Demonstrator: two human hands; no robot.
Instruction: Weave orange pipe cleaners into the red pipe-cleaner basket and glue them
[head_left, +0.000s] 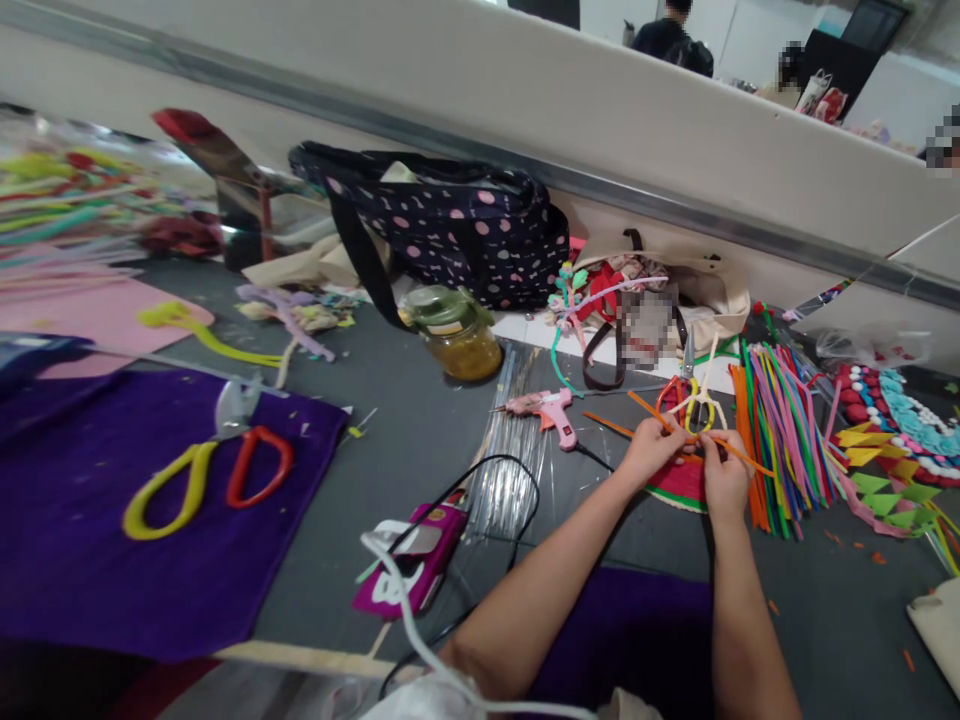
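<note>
My left hand (651, 450) and my right hand (721, 472) are close together over the grey table, both pinched on a thin orange pipe cleaner (742, 457) that runs between them and sticks out to the right. Under the hands lies a round red and green craft piece (679, 485). Just beyond them are small yellow-handled scissors (701, 405). A bundle of colourful pipe cleaners (780, 430) lies right of my right hand.
A pink glue gun (551, 410) and a clear sleeve of wires (510, 450) lie left of my hands. Large scissors (202, 470) rest on purple felt (112, 560). A jar (457, 335), dotted bag (450, 225), phone (416, 555) and bead craft (900, 420) surround them.
</note>
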